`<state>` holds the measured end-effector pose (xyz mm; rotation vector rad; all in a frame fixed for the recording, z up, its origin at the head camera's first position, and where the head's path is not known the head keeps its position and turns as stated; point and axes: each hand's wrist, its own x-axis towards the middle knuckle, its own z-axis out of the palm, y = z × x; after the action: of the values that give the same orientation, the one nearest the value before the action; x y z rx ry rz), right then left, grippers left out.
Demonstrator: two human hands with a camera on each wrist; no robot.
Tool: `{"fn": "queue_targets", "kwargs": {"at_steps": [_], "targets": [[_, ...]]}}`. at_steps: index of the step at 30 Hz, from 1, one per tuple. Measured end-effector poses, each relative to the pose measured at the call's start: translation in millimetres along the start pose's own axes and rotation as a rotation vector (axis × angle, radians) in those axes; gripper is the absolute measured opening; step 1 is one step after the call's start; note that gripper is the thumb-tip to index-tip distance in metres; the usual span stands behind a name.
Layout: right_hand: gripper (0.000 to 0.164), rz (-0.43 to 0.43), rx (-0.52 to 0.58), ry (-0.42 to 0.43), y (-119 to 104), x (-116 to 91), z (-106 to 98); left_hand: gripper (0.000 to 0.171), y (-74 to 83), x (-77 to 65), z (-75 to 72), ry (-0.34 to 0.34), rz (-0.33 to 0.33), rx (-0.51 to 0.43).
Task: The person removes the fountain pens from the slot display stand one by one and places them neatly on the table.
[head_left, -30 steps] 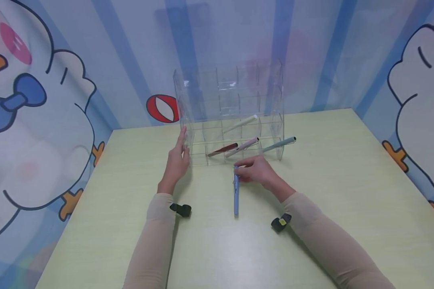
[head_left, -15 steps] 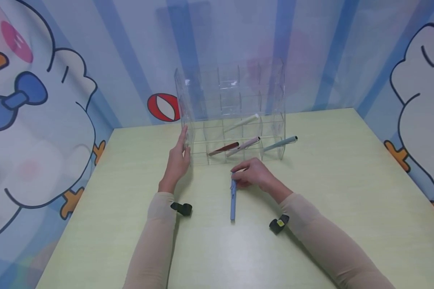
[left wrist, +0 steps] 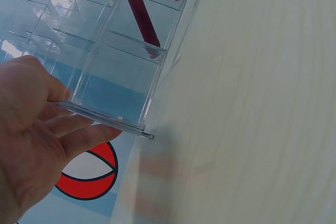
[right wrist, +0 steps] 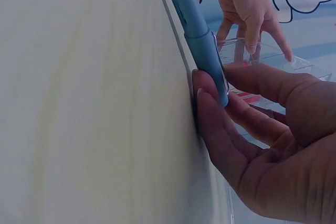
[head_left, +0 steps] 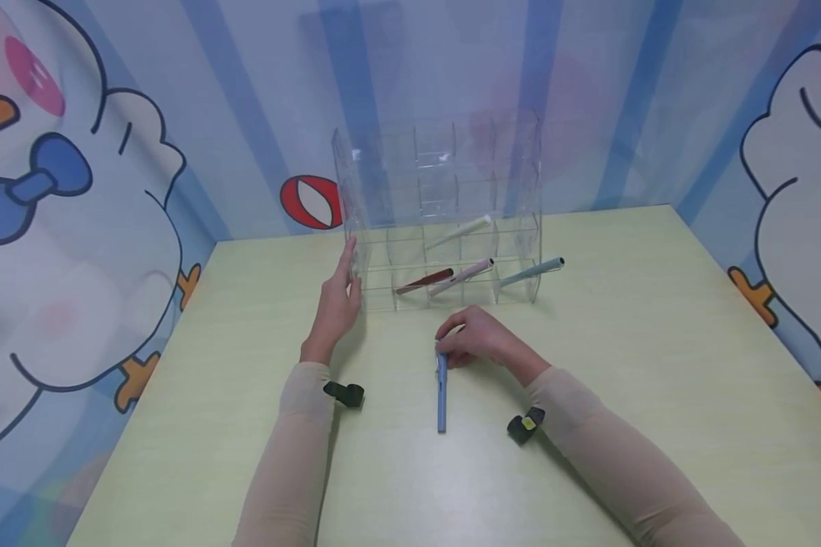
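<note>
A clear acrylic pen rack (head_left: pixel 376 289) stands at the back of the table. My left hand (head_left: pixel 335 304) holds its left side wall; in the left wrist view the thumb lies on the inner face and the fingers on the outer. In front of the rack, my right hand (head_left: pixel 479 338) pinches the clip end of a blue pen (head_left: pixel 442 395) between thumb and fingertips. The pen's other end points toward me, low over the table; whether it touches the top I cannot tell. The right wrist view shows the capped end of this pen (right wrist: pixel 202 45) between the fingers.
A dark red pen (head_left: pixel 424 281), a pale pink pen (head_left: pixel 461 277) and a teal pen (head_left: pixel 530 272) lean in the rack's lowest row. One row higher leans a white pen (head_left: pixel 460 232). Behind the rack hangs a striped cartoon backdrop (head_left: pixel 438 61).
My right hand has drawn the blue pen a short way toward me, away from the rack. The left hand stays on the rack's side wall.
</note>
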<state>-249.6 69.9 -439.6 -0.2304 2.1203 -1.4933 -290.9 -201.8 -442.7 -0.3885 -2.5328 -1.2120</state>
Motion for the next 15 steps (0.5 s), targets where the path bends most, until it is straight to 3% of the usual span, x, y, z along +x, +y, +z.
{"fn": "queue_targets", "kwargs": {"at_steps": [15], "targets": [[0.019, -0.025, -0.113, -0.011, -2.0, 0.6, 4.6, 0.075, 2.3, 0.1, -1.8, -0.008, -0.016, 0.000]]}}
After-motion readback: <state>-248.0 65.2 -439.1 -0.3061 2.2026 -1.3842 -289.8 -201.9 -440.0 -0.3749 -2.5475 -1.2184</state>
